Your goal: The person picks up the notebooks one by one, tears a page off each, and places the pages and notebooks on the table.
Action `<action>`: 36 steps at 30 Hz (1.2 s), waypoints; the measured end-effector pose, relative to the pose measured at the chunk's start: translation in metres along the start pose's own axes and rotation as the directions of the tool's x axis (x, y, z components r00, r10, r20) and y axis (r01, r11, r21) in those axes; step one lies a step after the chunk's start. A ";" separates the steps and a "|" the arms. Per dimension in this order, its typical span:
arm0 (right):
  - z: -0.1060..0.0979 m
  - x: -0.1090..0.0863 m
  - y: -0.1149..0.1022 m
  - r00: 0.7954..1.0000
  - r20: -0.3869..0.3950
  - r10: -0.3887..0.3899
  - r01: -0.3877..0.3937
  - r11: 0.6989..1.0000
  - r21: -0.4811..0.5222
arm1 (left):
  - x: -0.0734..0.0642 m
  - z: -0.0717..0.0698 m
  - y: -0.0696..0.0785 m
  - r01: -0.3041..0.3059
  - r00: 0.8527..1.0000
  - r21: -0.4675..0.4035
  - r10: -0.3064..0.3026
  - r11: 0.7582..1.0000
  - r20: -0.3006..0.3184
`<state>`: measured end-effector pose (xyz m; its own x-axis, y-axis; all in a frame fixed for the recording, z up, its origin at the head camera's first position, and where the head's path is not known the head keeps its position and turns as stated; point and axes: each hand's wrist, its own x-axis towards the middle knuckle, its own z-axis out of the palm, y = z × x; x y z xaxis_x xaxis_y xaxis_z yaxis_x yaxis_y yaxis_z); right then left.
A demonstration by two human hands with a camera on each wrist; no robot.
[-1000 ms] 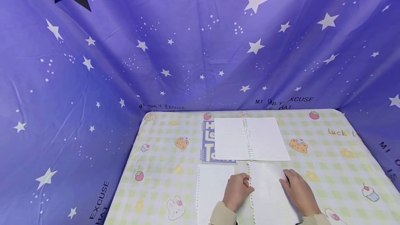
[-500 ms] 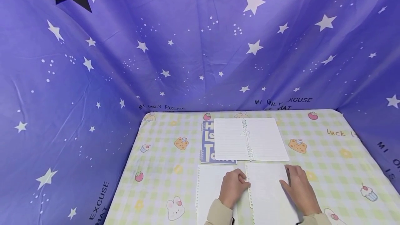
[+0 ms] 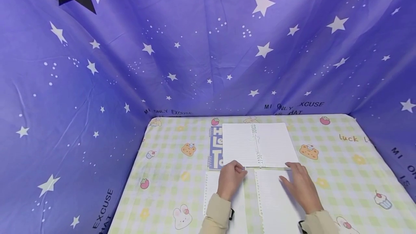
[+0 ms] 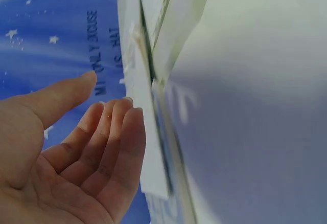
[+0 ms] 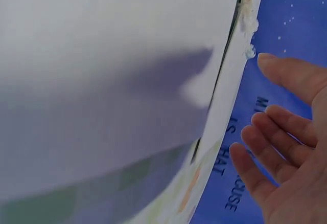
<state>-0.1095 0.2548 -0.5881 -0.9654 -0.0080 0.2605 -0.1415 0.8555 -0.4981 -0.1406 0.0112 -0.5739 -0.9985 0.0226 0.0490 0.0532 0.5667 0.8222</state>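
An open ring-bound notebook (image 3: 279, 147) with white lined pages lies at the back of the table, overlapping a blue notebook (image 3: 215, 149) with big cream letters. In front of it lie two stacks of loose hole-punched paper, a left one (image 3: 211, 187) and a right one (image 3: 276, 205). My left hand (image 3: 230, 180) hovers over the left paper, fingertips at the open notebook's lower left corner. Over the right paper, my right hand (image 3: 300, 187) has its fingertips at the notebook's lower right corner. Both wrist views show loosely bent fingers with nothing gripped.
A green checked tablecloth (image 3: 165, 190) printed with bears, strawberries and cupcakes covers the table. Purple star-patterned curtains (image 3: 188, 46) hang behind it and along both sides.
Both hands have left the edges of the right paper and moved forward to the open notebook's near edge, the left hand also shifting left. The papers lie nearly as before.
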 end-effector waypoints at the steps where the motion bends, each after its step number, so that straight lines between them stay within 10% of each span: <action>1: 0.002 0.003 -0.003 1.000 -0.007 -0.014 0.014 1.000 -0.001 | 0.003 -0.003 -0.001 -0.002 1.000 0.003 0.002 1.000 -0.010; 17: 0.036 0.039 -0.031 0.991 0.074 -0.115 0.114 0.993 0.017 | 0.031 -0.028 -0.018 0.041 0.991 0.123 -0.025 0.992 -0.131; 36: 0.065 0.053 -0.049 0.977 0.140 -0.163 0.160 0.986 0.035 | 0.039 -0.029 -0.034 0.089 0.995 0.101 -0.085 0.991 -0.044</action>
<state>-0.1678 0.1791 -0.6036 -0.9503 -0.2198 0.2204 -0.3017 0.8245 -0.4788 -0.1813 -0.0312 -0.5832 -0.9981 -0.0615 0.0036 -0.0372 0.6470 0.7616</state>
